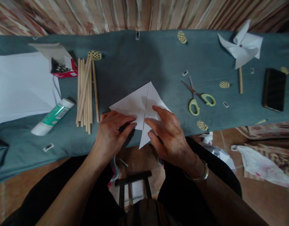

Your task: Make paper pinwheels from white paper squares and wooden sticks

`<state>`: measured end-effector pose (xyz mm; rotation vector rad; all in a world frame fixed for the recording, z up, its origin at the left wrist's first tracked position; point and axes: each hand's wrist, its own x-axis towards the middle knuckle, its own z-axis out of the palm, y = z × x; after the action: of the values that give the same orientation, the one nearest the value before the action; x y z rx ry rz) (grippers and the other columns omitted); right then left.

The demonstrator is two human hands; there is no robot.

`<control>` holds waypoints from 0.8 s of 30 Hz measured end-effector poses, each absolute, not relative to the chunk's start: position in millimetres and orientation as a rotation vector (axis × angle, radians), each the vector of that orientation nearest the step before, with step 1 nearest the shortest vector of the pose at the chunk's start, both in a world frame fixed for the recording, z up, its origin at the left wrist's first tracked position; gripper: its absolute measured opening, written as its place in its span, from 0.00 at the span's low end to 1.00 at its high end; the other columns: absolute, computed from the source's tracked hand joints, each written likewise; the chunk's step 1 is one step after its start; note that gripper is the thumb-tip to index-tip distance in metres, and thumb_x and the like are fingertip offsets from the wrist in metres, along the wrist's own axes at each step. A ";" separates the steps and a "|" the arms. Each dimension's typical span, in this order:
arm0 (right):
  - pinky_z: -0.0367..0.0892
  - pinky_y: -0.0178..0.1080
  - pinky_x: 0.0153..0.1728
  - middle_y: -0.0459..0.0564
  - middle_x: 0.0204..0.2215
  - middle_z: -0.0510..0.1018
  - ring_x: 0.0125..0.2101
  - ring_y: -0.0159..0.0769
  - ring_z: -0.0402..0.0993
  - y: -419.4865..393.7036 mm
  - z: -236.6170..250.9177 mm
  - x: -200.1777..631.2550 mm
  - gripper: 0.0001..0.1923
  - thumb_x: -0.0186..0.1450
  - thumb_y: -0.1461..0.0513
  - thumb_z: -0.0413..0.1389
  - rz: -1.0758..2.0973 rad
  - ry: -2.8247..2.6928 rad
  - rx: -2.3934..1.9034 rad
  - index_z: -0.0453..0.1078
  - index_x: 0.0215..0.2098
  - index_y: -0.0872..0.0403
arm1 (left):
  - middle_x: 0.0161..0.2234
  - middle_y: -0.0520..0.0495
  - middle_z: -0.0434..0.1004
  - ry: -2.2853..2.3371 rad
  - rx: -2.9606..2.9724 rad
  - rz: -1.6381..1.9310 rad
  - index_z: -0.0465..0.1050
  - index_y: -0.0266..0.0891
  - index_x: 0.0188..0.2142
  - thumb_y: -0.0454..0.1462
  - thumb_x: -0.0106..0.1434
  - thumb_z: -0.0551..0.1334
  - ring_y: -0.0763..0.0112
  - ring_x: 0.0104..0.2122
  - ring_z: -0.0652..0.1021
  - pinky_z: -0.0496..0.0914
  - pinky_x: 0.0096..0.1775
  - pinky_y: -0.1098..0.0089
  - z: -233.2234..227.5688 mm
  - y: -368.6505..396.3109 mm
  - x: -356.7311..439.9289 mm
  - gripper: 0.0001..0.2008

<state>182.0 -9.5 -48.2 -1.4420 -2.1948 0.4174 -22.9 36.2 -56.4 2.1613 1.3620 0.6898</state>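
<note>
Lying at two o'clock from left hand [112, 130], which pinches its edge, and ten o'clock from right hand [169, 135], spread upon it: one white paper [136, 103], crease [147, 97] running roughly twelve to six.

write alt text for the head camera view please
A person's left hand and right hand touch cut, creased white paper near the front edge of a blue-green cloth. Wooden sticks, a red box and a tube lie to the left; open scissors, a paper pinwheel and a phone to the right.
</note>
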 end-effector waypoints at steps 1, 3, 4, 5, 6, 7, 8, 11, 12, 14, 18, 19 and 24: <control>0.60 0.58 0.59 0.56 0.64 0.61 0.63 0.53 0.56 -9.3 -48.6 181.4 0.19 0.66 0.63 0.52 0.422 -2.200 -1.448 0.65 0.56 0.50 | 0.33 0.51 0.82 1.364 2.158 0.680 0.78 0.45 0.39 0.41 0.65 0.61 0.63 0.37 0.78 0.66 0.42 0.60 -56.2 36.5 -22.9 0.08; 0.59 0.59 0.60 0.56 0.64 0.60 0.64 0.53 0.55 -8.7 -49.3 179.9 0.20 0.67 0.63 0.52 0.426 -2.211 -1.455 0.65 0.57 0.50 | 0.34 0.51 0.82 1.369 2.153 0.662 0.78 0.45 0.39 0.42 0.65 0.61 0.63 0.37 0.78 0.66 0.42 0.60 -55.7 37.2 -22.6 0.08; 0.59 0.59 0.60 0.57 0.64 0.60 0.64 0.53 0.55 -8.4 -49.7 179.2 0.20 0.67 0.63 0.52 0.424 -2.213 -1.459 0.65 0.57 0.50 | 0.34 0.51 0.82 1.368 2.154 0.653 0.78 0.46 0.39 0.42 0.65 0.61 0.64 0.37 0.78 0.66 0.43 0.60 -55.5 37.5 -22.5 0.08; 0.58 0.59 0.60 0.57 0.64 0.60 0.64 0.53 0.55 -8.0 -50.1 178.4 0.20 0.67 0.63 0.52 0.420 -2.216 -1.463 0.65 0.57 0.51 | 0.33 0.51 0.82 1.368 2.157 0.648 0.78 0.46 0.38 0.42 0.65 0.60 0.64 0.36 0.78 0.66 0.43 0.60 -55.3 37.8 -22.4 0.08; 0.58 0.58 0.60 0.58 0.64 0.60 0.64 0.53 0.54 -7.6 -50.5 177.8 0.19 0.67 0.63 0.52 0.415 -2.220 -1.467 0.65 0.57 0.51 | 0.33 0.51 0.82 1.366 2.163 0.642 0.78 0.46 0.38 0.42 0.65 0.60 0.64 0.36 0.78 0.66 0.43 0.60 -55.2 38.1 -22.3 0.08; 0.58 0.58 0.60 0.58 0.64 0.60 0.64 0.53 0.54 -7.2 -51.0 177.2 0.19 0.67 0.63 0.51 0.409 -2.223 -1.473 0.65 0.57 0.52 | 0.33 0.51 0.82 1.366 2.169 0.639 0.78 0.45 0.38 0.42 0.65 0.60 0.64 0.36 0.78 0.66 0.43 0.60 -55.2 38.4 -22.3 0.09; 0.58 0.57 0.60 0.58 0.64 0.60 0.64 0.53 0.54 -6.8 -51.5 176.8 0.19 0.67 0.63 0.51 0.403 -2.226 -1.481 0.65 0.56 0.52 | 0.33 0.51 0.82 1.363 2.174 0.637 0.78 0.45 0.39 0.42 0.65 0.60 0.64 0.36 0.78 0.66 0.43 0.60 -55.2 38.6 -22.3 0.09; 0.58 0.56 0.60 0.57 0.64 0.60 0.64 0.51 0.54 -5.2 -52.8 175.9 0.19 0.67 0.63 0.51 0.381 -2.230 -1.493 0.65 0.56 0.51 | 0.34 0.51 0.82 1.360 2.189 0.628 0.78 0.45 0.38 0.42 0.65 0.60 0.64 0.36 0.78 0.66 0.43 0.61 -55.0 39.2 -22.3 0.09; 0.58 0.56 0.60 0.57 0.63 0.60 0.64 0.51 0.54 -4.6 -53.2 175.7 0.19 0.68 0.62 0.51 0.370 -2.230 -1.494 0.65 0.56 0.51 | 0.34 0.50 0.82 1.360 2.194 0.615 0.78 0.45 0.39 0.42 0.65 0.60 0.64 0.37 0.78 0.66 0.43 0.61 -54.6 39.4 -22.3 0.09; 0.59 0.56 0.59 0.58 0.63 0.60 0.64 0.51 0.54 -3.5 -54.0 175.1 0.18 0.68 0.62 0.50 0.342 -2.236 -1.492 0.65 0.56 0.53 | 0.34 0.50 0.81 1.366 2.201 0.576 0.78 0.45 0.39 0.42 0.66 0.59 0.63 0.37 0.78 0.66 0.44 0.60 -53.3 39.7 -21.9 0.10; 0.60 0.56 0.58 0.60 0.63 0.61 0.64 0.51 0.55 -2.5 -56.7 172.7 0.18 0.68 0.64 0.49 0.301 -2.251 -1.501 0.65 0.56 0.55 | 0.34 0.49 0.81 1.380 2.217 0.527 0.78 0.44 0.39 0.42 0.66 0.58 0.63 0.38 0.78 0.66 0.43 0.60 -50.8 40.5 -20.9 0.10; 0.60 0.56 0.58 0.60 0.63 0.61 0.64 0.51 0.55 -2.5 -57.8 171.9 0.18 0.68 0.65 0.49 0.294 -2.250 -1.508 0.65 0.56 0.54 | 0.34 0.49 0.81 1.380 2.224 0.525 0.78 0.44 0.39 0.42 0.66 0.58 0.63 0.38 0.78 0.66 0.43 0.60 -50.6 40.6 -20.8 0.10; 0.61 0.56 0.57 0.60 0.63 0.61 0.64 0.51 0.54 -2.7 -63.7 167.2 0.18 0.68 0.69 0.46 0.210 -2.235 -1.525 0.65 0.55 0.54 | 0.35 0.48 0.80 1.378 2.276 0.569 0.78 0.43 0.40 0.41 0.66 0.59 0.62 0.38 0.77 0.66 0.43 0.59 -51.9 39.2 -20.8 0.10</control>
<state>167.2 -2.7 -63.7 -1.5246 -2.2350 0.2104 -20.8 39.2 -51.9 2.2764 1.3784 0.5691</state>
